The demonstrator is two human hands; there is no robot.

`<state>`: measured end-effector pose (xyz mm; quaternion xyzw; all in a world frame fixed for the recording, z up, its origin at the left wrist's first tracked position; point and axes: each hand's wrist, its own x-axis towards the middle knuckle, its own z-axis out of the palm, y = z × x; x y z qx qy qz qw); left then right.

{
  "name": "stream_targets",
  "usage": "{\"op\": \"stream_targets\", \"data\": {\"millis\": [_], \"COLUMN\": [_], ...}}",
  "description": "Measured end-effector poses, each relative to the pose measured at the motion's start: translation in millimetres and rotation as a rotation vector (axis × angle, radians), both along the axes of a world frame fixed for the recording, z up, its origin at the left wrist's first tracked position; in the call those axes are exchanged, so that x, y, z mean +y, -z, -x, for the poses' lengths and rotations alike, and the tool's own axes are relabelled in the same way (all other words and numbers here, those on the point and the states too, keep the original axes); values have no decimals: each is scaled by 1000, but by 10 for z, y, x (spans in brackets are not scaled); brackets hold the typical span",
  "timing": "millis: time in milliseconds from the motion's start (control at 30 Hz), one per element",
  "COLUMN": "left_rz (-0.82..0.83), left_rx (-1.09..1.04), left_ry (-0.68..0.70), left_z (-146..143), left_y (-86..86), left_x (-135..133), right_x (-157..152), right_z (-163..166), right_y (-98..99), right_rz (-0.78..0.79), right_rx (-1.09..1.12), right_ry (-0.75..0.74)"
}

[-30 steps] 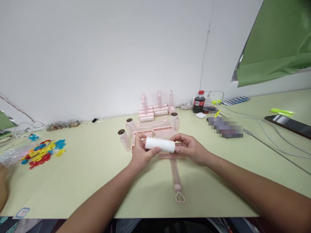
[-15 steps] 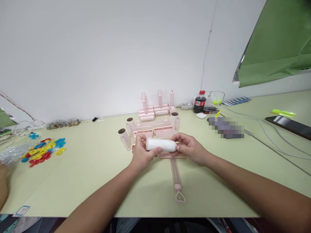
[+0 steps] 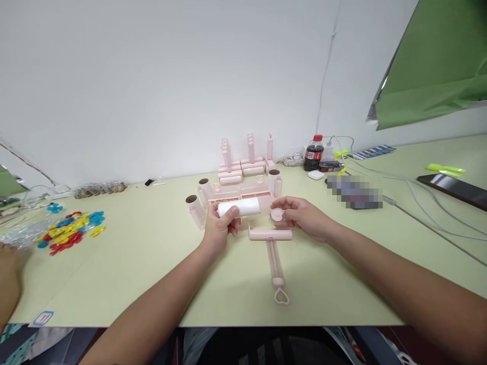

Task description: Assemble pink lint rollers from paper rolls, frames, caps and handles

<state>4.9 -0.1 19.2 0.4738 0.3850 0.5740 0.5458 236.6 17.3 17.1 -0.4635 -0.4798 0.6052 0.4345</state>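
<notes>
White roll [image 3: 247,206] lies crosswise, its right end toward the pink disc [image 3: 277,216]

Nearest on the worktop [image 3: 335,291], a pink handle [image 3: 274,262] points toward the person, ending in a heart-shaped loop [image 3: 282,302] and joined at its far end to a crosswise pink bar [image 3: 271,235]. Just beyond the bar, the left hand [image 3: 220,225] has its grip clamped round the roll's left part, thumb across the front. The roll's long axis runs left to right, the right end slightly farther off. Past that free end, apart from it and a little nearer the person, the right hand [image 3: 304,218] pinches the disc between thumb and fingers; of the two hands, it is nearer the roll's free end. Farther back stand brown-mouthed tubes [image 3: 273,186], then upright pink handles [image 3: 251,152] before the wall [image 3: 171,91].
</notes>
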Motion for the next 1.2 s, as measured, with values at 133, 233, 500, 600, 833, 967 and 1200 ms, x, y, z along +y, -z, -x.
{"op": "stream_targets", "data": {"millis": [133, 233, 500, 600, 833, 967, 1200], "left_rz": [33, 73, 193, 223, 229, 52, -411], "left_rx": [-10, -33, -50, -19, 110, 337, 861], "left_ry": [6, 21, 162, 230, 249, 127, 9], "left_z": [-6, -37, -139, -120, -93, -111, -140], "left_y": [-4, -15, 70, 73, 65, 116, 150], "left_x": [8, -18, -87, -79, -71, -51, -64], "right_x": [-1, -60, -229, -203, -93, -33, 82], "right_z": [-8, 14, 129, 81, -53, -116, -253], "right_y": [-17, -28, 84, 27, -89, -75, -91], "right_rz": [-45, -228, -522, -542, -623, -656, -679], "right_rx": [-55, -109, -110, -55, -39, -215, -622], "right_ry": [40, 20, -229, -112, 194, 349, 468]}}
